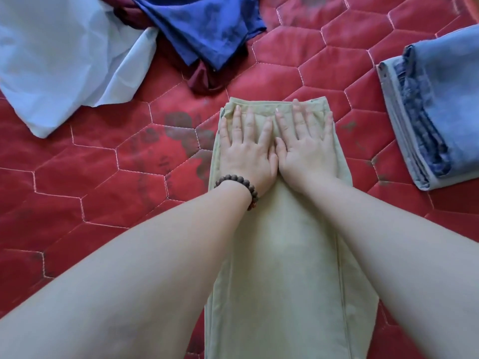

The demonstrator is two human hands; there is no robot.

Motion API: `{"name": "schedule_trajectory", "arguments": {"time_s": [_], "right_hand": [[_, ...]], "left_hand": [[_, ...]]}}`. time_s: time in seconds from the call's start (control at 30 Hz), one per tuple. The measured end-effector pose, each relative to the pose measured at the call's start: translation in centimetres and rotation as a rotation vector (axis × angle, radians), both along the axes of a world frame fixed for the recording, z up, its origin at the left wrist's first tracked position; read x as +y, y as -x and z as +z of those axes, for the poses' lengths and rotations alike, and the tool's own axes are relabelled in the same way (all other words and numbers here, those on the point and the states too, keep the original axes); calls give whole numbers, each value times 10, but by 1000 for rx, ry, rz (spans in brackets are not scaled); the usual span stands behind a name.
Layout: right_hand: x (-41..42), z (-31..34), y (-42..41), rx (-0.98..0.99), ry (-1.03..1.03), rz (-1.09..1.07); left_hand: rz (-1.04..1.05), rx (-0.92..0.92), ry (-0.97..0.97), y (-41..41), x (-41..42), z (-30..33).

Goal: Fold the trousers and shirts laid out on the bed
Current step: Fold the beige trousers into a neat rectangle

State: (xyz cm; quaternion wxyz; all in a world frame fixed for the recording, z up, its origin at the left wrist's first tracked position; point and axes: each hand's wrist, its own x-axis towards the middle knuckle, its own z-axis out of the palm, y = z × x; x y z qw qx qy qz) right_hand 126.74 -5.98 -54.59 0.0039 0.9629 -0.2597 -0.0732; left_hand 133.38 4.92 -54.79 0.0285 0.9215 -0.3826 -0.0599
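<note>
Both hands, left hand (247, 151) and right hand (304, 149), press flat with fingers spread and released on the beige trousers (280, 255), folded jeans (438, 112) off to the right on the bed (103, 177).

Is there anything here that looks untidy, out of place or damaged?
Yes. Dark stains mark the red mattress left of the beige trousers. A blue cloth and maroon cloth lie crumpled together beyond them.

A red quilted mattress (103, 193) with hexagon stitching and dark smudges
</note>
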Motion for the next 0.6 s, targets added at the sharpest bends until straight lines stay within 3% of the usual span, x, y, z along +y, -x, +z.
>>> {"name": "schedule_trajectory", "arguments": {"time_s": [0.33, 0.6], "right_hand": [[3, -7, 0, -150, -40, -339], [8, 1, 4, -18, 19, -244]], "left_hand": [[80, 34, 24, -2, -2, -6], [26, 79, -9, 4, 6, 7]]}}
